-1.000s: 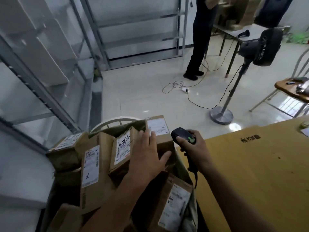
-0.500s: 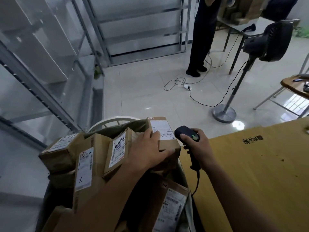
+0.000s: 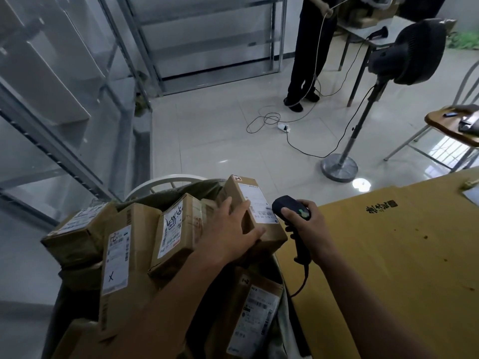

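Observation:
A small cardboard parcel (image 3: pixel 259 203) with a white shipping label stands tilted at the top of a sack full of boxes. My left hand (image 3: pixel 230 231) grips it, fingers on its left face and thumb along its lower edge. Just right of it my right hand (image 3: pixel 308 229) holds a black handheld barcode scanner (image 3: pixel 290 207), whose head sits close to the label's lower corner. The scanner's cable hangs down past the table edge.
Several more labelled parcels (image 3: pixel 176 231) fill the dark sack (image 3: pixel 204 187), which leans on a white chair. A yellow-brown table (image 3: pixel 404 255) lies to the right. A standing fan (image 3: pixel 404 53), floor cables, a wooden chair (image 3: pixel 451 125), grey shelving and a standing person (image 3: pixel 308 47) lie beyond.
My left hand has closed on the parcel and tipped it up toward the scanner. The right hand with the scanner has stayed close beside the label.

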`<state>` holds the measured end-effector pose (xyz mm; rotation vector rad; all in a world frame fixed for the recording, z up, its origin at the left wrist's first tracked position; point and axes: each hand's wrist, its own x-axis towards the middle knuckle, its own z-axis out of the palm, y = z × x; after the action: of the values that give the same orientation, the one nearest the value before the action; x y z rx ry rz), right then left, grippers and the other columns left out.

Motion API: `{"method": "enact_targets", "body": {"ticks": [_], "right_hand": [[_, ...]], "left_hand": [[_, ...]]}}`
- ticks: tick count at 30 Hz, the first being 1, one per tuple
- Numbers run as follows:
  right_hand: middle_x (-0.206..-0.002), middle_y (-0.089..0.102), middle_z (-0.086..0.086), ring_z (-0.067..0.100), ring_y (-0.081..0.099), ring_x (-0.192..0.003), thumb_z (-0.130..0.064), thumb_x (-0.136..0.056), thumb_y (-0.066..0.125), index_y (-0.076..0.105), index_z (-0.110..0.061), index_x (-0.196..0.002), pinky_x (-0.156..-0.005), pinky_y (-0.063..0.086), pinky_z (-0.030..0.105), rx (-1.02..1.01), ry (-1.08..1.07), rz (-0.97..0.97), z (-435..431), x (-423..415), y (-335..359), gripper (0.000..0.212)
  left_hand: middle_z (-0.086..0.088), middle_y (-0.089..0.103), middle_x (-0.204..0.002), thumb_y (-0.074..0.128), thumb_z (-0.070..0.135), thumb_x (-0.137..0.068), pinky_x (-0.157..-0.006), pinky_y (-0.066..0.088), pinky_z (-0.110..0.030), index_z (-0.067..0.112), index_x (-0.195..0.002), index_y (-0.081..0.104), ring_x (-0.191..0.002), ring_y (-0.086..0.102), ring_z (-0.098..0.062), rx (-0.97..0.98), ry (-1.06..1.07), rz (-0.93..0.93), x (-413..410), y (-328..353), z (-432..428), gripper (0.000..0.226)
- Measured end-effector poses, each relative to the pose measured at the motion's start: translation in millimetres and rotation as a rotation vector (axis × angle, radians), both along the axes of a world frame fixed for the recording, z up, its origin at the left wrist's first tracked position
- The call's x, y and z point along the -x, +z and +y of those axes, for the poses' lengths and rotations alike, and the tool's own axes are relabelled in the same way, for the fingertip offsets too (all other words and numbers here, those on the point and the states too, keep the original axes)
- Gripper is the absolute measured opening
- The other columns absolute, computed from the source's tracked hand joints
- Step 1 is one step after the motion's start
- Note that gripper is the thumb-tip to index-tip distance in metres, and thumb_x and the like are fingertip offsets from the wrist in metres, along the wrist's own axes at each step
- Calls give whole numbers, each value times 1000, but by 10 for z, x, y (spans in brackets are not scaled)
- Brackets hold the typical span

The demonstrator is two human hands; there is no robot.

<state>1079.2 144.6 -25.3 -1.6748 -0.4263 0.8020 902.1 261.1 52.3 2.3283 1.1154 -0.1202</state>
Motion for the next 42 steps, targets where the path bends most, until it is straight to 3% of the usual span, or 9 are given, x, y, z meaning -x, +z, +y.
{"method": "enact_targets", "body": {"ticks": [6, 23, 28, 33, 38, 42], "right_hand": [[-108, 71, 6, 29, 75, -83, -40, -87, 79, 54, -23, -128, -67, 59, 37, 28, -10, 18, -70, 10, -72, 52], [-106, 71, 8, 28, 74, -84, -42, -88, 78, 52, -23, -127, -64, 57, 32, 78, 8, 17, -198, 17, -281, 51], [-107, 71, 6, 28, 75, -84, -43, -87, 78, 54, -24, -125, -67, 59, 34, 84, 24, 19, -227, 43, -307, 50], [-108, 69, 3, 27, 74, -83, -42, -86, 79, 54, -24, -125, -64, 57, 31, 96, 27, -28, -284, 67, -322, 50], [-108, 69, 4, 26, 73, -82, -41, -86, 79, 54, -24, -124, -63, 57, 30, 92, 21, -42, -328, 88, -323, 49], [-109, 69, 7, 27, 73, -83, -40, -87, 79, 53, -24, -124, -63, 56, 30, 64, -25, -43, -351, 78, -265, 49]], "left_hand": [[2, 15, -169, 63, 58, -94, -115, 38, -51, 42, -163, 1, -151, 32, -25, 200, 148, -141, -54, -204, -130, 93], [-3, 14, -169, 63, 41, -98, -112, 41, -43, 29, -166, 0, -149, 34, -27, 244, 232, -147, -113, -413, -274, 93], [-8, 12, -170, 53, 38, -102, -100, 47, -40, 44, -160, -16, -144, 40, -31, 294, 283, -181, -73, -474, -323, 90], [-8, 7, -172, 50, 42, -102, -107, 47, -49, 58, -154, -18, -146, 38, -36, 338, 269, -162, -69, -482, -359, 87], [-5, 10, -171, 56, 38, -102, -110, 45, -45, 48, -160, -13, -147, 37, -31, 304, 253, -188, -35, -495, -368, 91], [3, -1, -173, 61, 47, -99, -120, 33, -49, 41, -162, -8, -157, 19, -27, 225, 226, -231, 4, -480, -420, 94]]}}
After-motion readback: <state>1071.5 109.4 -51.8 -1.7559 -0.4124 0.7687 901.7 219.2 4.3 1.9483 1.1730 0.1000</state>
